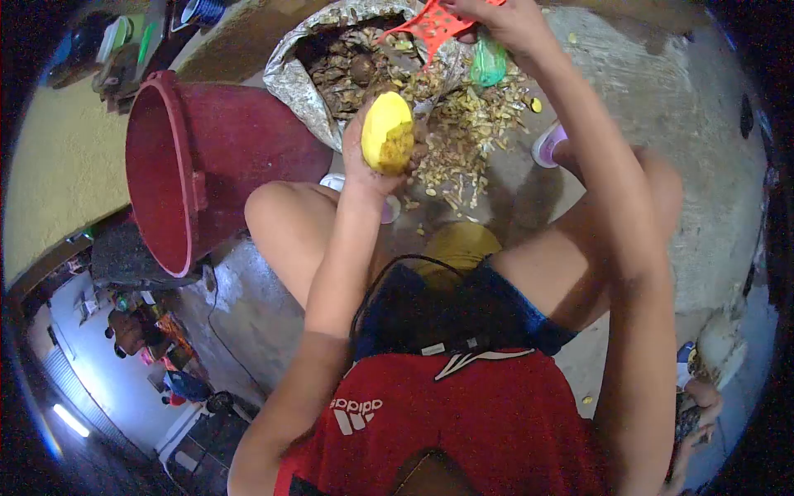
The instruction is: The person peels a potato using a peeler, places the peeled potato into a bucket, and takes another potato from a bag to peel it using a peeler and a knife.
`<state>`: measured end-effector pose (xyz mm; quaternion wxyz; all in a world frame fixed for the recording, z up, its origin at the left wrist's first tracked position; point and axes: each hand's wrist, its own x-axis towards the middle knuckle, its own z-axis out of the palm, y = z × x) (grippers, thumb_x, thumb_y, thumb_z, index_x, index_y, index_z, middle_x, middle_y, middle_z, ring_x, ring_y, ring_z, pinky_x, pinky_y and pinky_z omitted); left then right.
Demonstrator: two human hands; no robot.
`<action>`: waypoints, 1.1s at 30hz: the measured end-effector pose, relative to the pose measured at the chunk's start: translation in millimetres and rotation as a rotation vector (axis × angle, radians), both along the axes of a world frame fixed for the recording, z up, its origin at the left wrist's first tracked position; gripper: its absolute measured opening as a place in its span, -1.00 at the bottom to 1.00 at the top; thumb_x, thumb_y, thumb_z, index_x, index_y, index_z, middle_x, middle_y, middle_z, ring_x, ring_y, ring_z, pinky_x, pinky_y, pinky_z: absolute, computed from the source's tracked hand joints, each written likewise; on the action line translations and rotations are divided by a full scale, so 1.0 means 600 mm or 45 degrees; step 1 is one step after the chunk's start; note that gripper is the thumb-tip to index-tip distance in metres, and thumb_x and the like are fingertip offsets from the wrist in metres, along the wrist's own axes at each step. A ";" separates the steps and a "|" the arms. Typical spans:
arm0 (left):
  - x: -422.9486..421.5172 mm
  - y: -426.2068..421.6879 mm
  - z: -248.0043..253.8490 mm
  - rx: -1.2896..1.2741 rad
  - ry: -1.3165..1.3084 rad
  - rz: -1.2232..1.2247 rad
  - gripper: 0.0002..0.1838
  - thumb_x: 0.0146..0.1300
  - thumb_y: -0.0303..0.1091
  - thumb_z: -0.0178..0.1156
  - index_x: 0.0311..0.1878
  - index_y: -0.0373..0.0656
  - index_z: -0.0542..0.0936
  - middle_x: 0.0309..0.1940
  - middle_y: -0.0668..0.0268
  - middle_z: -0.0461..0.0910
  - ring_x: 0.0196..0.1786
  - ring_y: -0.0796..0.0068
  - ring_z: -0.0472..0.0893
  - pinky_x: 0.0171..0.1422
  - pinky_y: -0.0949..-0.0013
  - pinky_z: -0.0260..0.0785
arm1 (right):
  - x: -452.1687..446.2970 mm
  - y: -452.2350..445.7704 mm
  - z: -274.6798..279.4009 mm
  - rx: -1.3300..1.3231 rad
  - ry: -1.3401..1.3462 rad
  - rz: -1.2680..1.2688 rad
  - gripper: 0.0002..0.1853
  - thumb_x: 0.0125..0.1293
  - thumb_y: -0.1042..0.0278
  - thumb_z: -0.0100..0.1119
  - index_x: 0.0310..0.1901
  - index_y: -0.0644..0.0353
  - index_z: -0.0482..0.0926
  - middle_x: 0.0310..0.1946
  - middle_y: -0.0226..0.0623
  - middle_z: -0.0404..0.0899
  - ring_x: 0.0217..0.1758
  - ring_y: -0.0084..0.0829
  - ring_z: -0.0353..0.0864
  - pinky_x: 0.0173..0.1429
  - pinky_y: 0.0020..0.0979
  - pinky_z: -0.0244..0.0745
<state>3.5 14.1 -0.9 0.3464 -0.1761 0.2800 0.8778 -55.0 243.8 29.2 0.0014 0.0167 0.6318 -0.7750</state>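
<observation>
Gripping part-peeled yellow produce, the left hand lies palm-up; the right hand, stretched farther forward, holds orange mesh.

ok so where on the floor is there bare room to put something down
The widest bare floor lies outside the right knee. A smaller patch lies between the left leg and the thin cord. Straight ahead is crowded with the sack and loose peelings.

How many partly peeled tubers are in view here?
1: the partly peeled tuber is held in the left hand, seen against the mouth of the white sack. Others may be hidden among the peelings.
</observation>
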 end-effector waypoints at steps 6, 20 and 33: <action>0.001 0.004 0.014 -0.194 -0.046 0.109 -0.64 0.20 0.01 -0.03 -0.16 -0.06 0.51 -0.41 0.28 0.54 -0.45 0.27 0.53 -0.52 0.29 0.38 | -0.006 0.008 -0.031 0.403 0.185 -0.239 -0.81 0.12 0.39 0.23 -0.25 0.24 0.51 -0.42 -0.37 0.56 -0.41 -0.55 0.54 -0.34 -0.51 0.46; -0.020 -0.014 -0.011 -0.200 0.147 0.137 -0.61 0.07 -0.47 0.12 0.01 -0.29 0.38 -0.07 0.09 0.49 0.01 0.13 0.52 0.09 -0.04 0.39 | 0.027 0.022 -0.001 0.994 -0.316 0.320 -0.74 0.01 0.26 0.27 -0.31 0.21 0.53 -0.58 -0.35 0.54 -0.59 -0.52 0.51 -0.50 -0.45 0.45; -0.023 -0.022 -0.033 -0.278 0.007 0.306 -0.64 0.20 -0.27 0.08 0.03 -0.21 0.40 -0.06 0.13 0.52 0.00 0.16 0.53 0.13 -0.06 0.34 | 0.027 -0.023 -0.022 0.599 -0.299 -0.010 -0.82 0.07 0.36 0.22 -0.34 0.25 0.51 -0.54 -0.38 0.53 -0.49 -0.54 0.51 -0.39 -0.45 0.42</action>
